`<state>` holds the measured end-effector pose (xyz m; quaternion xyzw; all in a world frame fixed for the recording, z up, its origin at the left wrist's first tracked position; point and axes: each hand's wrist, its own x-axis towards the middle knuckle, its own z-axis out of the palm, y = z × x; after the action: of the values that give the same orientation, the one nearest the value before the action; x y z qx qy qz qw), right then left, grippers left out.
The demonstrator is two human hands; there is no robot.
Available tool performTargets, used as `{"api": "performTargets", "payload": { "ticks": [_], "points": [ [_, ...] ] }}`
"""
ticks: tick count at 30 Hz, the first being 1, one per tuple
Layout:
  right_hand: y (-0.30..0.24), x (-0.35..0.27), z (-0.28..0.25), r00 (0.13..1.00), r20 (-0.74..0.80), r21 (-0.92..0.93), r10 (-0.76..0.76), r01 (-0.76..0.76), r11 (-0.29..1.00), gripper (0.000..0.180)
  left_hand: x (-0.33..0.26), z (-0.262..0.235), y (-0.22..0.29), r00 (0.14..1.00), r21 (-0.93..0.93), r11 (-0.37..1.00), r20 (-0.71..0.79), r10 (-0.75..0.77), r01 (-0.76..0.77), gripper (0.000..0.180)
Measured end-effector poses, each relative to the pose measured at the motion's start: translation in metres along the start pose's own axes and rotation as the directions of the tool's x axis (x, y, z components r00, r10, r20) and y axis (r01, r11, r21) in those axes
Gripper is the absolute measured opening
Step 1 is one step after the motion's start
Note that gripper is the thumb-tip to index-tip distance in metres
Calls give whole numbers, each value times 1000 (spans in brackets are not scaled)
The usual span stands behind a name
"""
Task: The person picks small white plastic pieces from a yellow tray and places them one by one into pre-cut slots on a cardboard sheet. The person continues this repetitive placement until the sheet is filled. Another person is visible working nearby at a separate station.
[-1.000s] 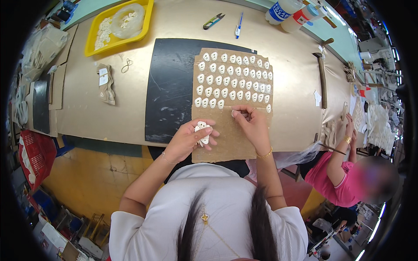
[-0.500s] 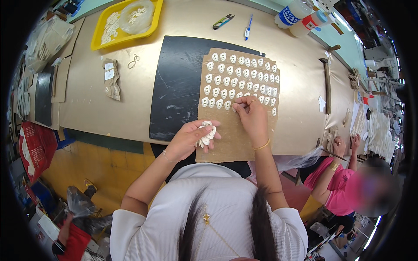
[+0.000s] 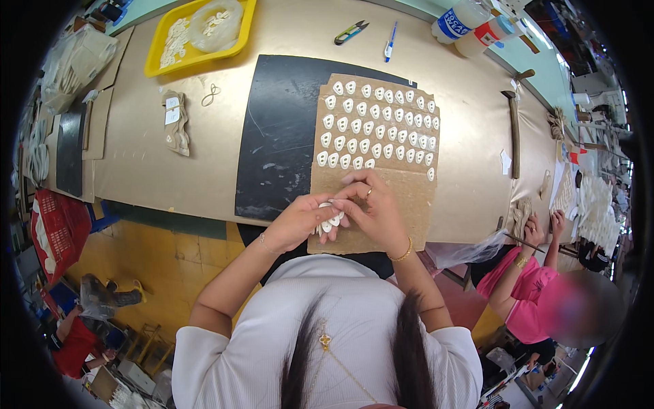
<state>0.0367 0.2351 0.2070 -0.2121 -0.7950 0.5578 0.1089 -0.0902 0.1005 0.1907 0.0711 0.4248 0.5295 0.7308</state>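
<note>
My left hand (image 3: pixel 294 219) is closed around a small stack of white rounded pieces (image 3: pixel 330 223), with a few showing between the fingers. Pinched together, the thumb and fingers of my right hand (image 3: pixel 376 213) are on a piece at the top of that stack. Both hands are over the near part of a brown cardboard sheet (image 3: pixel 409 208). Rows of flat white pieces (image 3: pixel 368 127), each with dark holes, cover the sheet's far part. The nearest row has several pieces at its left and one at its right end.
Under the cardboard lies a black mat (image 3: pixel 276 123). Farther off are a yellow tray (image 3: pixel 151 63) of loose pieces, thread snips (image 3: pixel 351 33), a pen (image 3: pixel 390 42) and bottles (image 3: pixel 458 24). A hammer (image 3: pixel 514 133) lies to the right, near a person in pink (image 3: pixel 518 293).
My right hand has come back from the nearest row to the stack in my left hand. One more piece shows in that row. The left hand has barely moved.
</note>
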Motion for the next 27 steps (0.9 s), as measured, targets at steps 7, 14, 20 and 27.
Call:
{"api": "performTargets", "payload": {
  "ticks": [7, 14, 20, 27],
  "points": [
    [9, 7, -49, 883, -267, 297, 386, -305, 905, 11, 0, 10, 0, 996, -52, 999, -85, -1, -3, 27],
    [10, 20, -66, 935, -69, -248, 347, -353, 902, 14, 2, 7, 0, 994, -141, 989, -106, 36, -50, 29],
    [20, 29, -65, 989, -46, -438, 139, -145, 887, 10, -2, 8, 1, 990, -152, 987, -133, 35, -56, 31],
    [23, 31, -62, 995, -84, -591, 52, -92, 802, 22, 0, 9, 2, 984, -56, 995, -159, 77, -87, 29]
  ]
}}
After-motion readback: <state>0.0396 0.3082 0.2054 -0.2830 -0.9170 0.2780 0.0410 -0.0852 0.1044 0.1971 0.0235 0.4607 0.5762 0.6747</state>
